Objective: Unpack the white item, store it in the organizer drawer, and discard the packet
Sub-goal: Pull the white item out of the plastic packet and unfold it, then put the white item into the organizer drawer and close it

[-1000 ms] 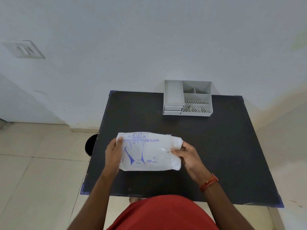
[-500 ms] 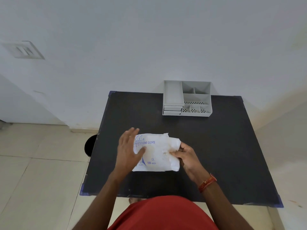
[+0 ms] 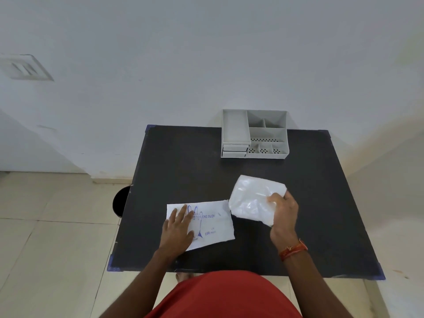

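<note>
White plastic: the stack of gloves is out of the packet and held above the counter, right of centre.
Right hand: raised off the counter, fingers and thumb pinching the right edge of the glove stack; a red thread band circles the wrist.
Left hand: palm down, fingers spread flat, pressing the left half of the packet onto the counter.
Packet: flat, white with blue print, lying near the front edge; its upper right corner sits just beside the glove stack.
Organizer: grey, at the far edge against the wall, well apart from both hands; two drawers at its lower left, both closed.
Counter: black top with blue corner caps.
Round black object: on the floor at the counter's left edge, partly hidden.
Room: pale wall, a switch plate at upper left, beige floor tiles.
Person: red garment at the bottom of the view.
</note>
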